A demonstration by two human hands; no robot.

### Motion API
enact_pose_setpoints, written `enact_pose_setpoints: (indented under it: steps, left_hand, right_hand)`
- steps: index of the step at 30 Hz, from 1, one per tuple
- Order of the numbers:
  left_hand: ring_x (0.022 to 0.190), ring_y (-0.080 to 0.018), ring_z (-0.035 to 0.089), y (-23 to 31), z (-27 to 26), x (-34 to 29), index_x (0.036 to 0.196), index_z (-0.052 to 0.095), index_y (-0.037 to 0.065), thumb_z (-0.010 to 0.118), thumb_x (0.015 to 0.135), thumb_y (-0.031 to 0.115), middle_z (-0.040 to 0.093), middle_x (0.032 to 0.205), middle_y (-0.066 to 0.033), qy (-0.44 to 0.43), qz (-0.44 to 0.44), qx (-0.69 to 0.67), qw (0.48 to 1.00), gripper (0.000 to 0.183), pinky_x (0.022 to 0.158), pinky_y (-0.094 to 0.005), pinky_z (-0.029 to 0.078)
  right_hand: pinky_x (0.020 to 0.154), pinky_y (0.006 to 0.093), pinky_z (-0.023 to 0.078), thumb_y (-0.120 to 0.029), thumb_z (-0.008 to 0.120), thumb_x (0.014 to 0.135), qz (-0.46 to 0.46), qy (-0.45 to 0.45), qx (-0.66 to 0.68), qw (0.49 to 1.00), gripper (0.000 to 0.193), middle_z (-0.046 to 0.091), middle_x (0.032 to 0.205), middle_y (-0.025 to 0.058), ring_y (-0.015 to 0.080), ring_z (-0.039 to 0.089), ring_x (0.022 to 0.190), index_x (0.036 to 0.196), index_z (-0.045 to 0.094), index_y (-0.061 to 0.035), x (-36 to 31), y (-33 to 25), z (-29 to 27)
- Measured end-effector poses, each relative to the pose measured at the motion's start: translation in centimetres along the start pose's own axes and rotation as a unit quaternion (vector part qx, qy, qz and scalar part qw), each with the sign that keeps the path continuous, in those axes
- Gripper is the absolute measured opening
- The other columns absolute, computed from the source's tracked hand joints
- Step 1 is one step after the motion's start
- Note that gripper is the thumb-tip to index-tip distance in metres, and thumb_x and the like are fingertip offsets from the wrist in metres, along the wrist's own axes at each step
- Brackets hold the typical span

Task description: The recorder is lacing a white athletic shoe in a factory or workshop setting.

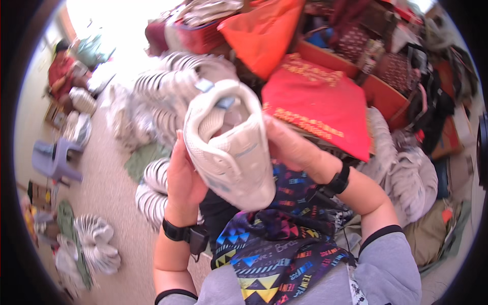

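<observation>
A cream-white shoe upper is held up in front of my body, its padded collar at the top and its toe pointing down toward me. My left hand presses against its left side, fingers reaching behind it. Against the right side rests my right hand, its fingertips hidden behind the upper. A small blue patch shows inside the collar opening, and a pale tab sticks out at the top left edge. Both wrists wear black bands with small devices. A colourful patterned apron covers my lap.
Stacked white uppers lie just beyond my hands, and more bundles sit on the floor at left. A red cloth covers boxes at right. A purple stool stands far left, near a seated person in red.
</observation>
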State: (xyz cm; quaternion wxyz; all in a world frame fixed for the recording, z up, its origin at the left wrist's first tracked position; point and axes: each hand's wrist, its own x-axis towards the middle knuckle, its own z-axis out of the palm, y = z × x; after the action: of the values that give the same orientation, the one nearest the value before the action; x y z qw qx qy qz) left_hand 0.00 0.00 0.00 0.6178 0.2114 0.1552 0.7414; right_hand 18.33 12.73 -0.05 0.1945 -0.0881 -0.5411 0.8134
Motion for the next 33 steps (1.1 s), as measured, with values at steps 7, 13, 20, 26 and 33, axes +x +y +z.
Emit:
enact_pose_setpoints:
  steps: [7,13,20,26,33]
  left_hand:
    - [0.119,-0.0260,0.055,-7.6,1.9,1.7,0.136,0.045,0.002,0.036,0.103,0.044,0.054,0.133,-0.0143,0.055,-0.160,0.088,0.982,0.054,0.103,-0.0399,0.043]
    - [0.112,-0.0231,0.059,-11.0,3.0,3.0,0.129,0.050,0.000,0.036,0.104,0.037,0.060,0.125,-0.0127,0.024,-0.243,0.038,0.969,0.047,0.099,-0.0383,0.046]
    - [0.104,-0.0148,0.061,-13.9,2.7,0.7,0.121,0.057,0.000,0.054,0.098,0.018,0.064,0.113,-0.0085,-0.120,-0.201,0.343,0.910,0.029,0.091,-0.0314,0.049]
    - [0.111,-0.0249,0.060,-12.6,2.1,2.9,0.129,0.050,-0.001,0.042,0.102,0.031,0.060,0.124,-0.0128,0.014,-0.216,0.133,0.967,0.042,0.099,-0.0401,0.046]
    - [0.096,-0.0266,0.066,-10.6,1.1,6.4,0.111,0.060,0.000,0.043,0.102,0.029,0.067,0.106,-0.0134,0.029,-0.375,-0.031,0.926,0.036,0.091,-0.0466,0.052]
  right_hand:
    - [0.098,0.0350,0.043,-0.061,0.056,0.087,0.034,0.142,-0.047,0.988,0.078,0.052,0.126,0.0087,0.0167,0.051,0.116,0.137,0.040,-0.0039,-10.1,-2.3,-1.5]
    - [0.094,0.0352,0.045,-0.036,0.056,0.089,0.028,0.260,-0.015,0.965,0.053,0.059,0.118,0.0068,0.0161,0.057,0.109,0.130,0.048,-0.0031,-15.1,-4.7,-1.6]
    - [0.103,0.0478,0.041,-0.046,0.046,0.088,-0.048,0.343,0.151,0.926,0.058,0.058,0.128,0.0112,0.0267,0.055,0.119,0.131,0.052,-0.0079,-17.3,-6.9,-5.3]
    - [0.111,0.0572,0.028,-0.053,0.036,0.093,-0.127,0.444,0.264,0.847,0.063,0.041,0.144,0.0152,0.0368,0.040,0.133,0.139,0.044,-0.0112,-18.6,-9.4,-12.0]
    - [0.113,0.0496,0.030,-0.059,0.056,0.088,-0.195,0.388,0.224,0.873,0.101,0.023,0.148,0.0292,0.0382,0.030,0.138,0.141,0.015,0.0150,-17.0,-8.5,-13.9]
